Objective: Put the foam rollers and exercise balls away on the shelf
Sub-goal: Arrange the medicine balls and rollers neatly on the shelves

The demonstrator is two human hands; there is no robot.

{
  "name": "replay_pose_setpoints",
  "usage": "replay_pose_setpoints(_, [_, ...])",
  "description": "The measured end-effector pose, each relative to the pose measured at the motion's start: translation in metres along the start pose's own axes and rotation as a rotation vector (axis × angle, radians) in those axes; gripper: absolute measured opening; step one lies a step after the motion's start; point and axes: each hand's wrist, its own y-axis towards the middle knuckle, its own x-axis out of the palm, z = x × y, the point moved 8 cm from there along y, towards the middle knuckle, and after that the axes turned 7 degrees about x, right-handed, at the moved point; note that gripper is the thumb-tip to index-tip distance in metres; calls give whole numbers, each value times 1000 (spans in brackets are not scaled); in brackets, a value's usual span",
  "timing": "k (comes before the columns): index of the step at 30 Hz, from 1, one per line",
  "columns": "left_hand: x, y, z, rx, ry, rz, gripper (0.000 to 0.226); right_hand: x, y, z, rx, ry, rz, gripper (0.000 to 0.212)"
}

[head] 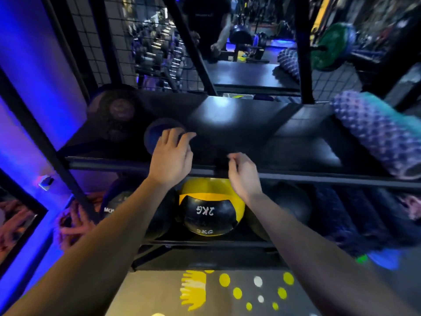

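Observation:
A black metal shelf (239, 124) fills the view. On its upper board, at the left, lie a large dark ball (114, 110) and a smaller dark blue ball (157, 133). My left hand (170, 156) rests on the smaller ball with spread fingers. My right hand (243, 172) hovers over the shelf's front rail, fingers loosely curled, holding nothing. A knobbly purple and teal foam roller (376, 133) lies at the right end of the same board. On the board below sit a yellow and black 2 kg ball (209, 213), other dark balls (289, 201) and dark rollers (337, 215).
A mirror behind the shelf shows a dumbbell rack (157, 53), a barbell with a green plate (330, 49) and a standing person (205, 23). A blue-lit wall (27, 65) lies to the left. The grey floor (227, 293) below has yellow and white dots.

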Motion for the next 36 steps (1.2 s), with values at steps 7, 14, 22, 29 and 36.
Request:
replay_pose_setpoints(7, [34,-20,105,-3,-77,-156,29,-68,-68,112,191,-113,-89,23])
replay_pose_setpoints(14, [76,-83,181,-406,-332,-406,18,-130,-127,199,307,-109,-144,24])
replay_pose_setpoints(22, [26,-128,231,-644,-423,-213,16,-141,-157,194,188,-2,-154,21])
replay_pose_setpoints(29, [-3,-133,234,-694,-533,-257,27,-135,-182,175,139,16,-187,23])
replay_pose_setpoints(36, [-16,-148,242,-842,-811,-248,29,-128,-210,175,216,-5,-185,20])
